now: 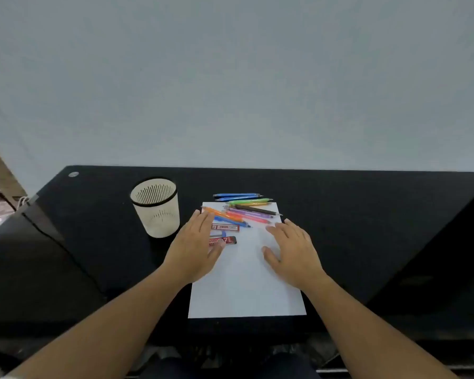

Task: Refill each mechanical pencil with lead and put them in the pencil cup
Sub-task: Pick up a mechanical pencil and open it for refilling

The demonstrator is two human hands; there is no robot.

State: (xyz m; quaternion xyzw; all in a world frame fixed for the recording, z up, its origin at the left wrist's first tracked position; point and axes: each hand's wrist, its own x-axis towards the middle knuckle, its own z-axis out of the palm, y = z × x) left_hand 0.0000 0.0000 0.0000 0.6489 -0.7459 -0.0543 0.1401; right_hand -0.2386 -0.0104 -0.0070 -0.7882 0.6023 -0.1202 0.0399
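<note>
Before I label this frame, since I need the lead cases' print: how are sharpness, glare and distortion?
Head view: soft throughout, so small print on the lead cases is unreadable; head view: light even and dim, no glare on the white paper; head view: wide-angle lens splays the black table sides.

Lower lead case [225,240] — big "7" legible; other txt too blurry.

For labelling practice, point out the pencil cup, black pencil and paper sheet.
pencil cup [159,217]: head view, front wall.
black mechanical pencil [257,210]: head view, mid-barrel.
paper sheet [244,291]: head view, bare lower part.
</note>
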